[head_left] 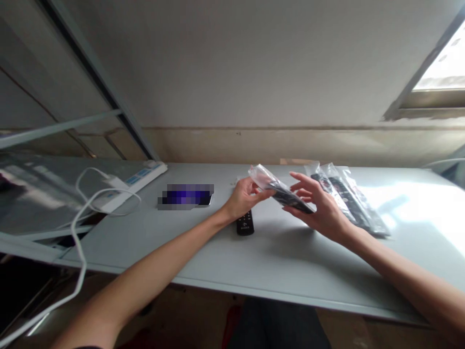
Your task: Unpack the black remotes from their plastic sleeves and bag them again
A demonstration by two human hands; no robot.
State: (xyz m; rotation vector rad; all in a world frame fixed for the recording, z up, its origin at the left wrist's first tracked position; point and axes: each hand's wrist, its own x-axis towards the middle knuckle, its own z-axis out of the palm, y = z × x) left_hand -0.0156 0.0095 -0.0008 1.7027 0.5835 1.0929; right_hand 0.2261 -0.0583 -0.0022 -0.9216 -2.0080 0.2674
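Observation:
A black remote control in a clear plastic bag [281, 193] is held tilted above the table, its lower end to the right. My left hand [242, 196] pinches the bag near its upper left end. The lower right end lies between the thumb and fingers of my right hand [319, 206]; those fingers are curved and slightly apart. Below my left hand, a bare black remote control [245, 225] rests on the table, its upper part hidden by the hand. Beyond my right wrist lie several bagged remote controls [350, 201] side by side.
The grey table [218, 257] runs along a wall. A phone [187, 196], partly blurred out, lies left of my hands. Farther left are a white power strip [134, 186] and a white cable [78, 242] hanging over the edge. A metal frame [134, 128] stands at the left.

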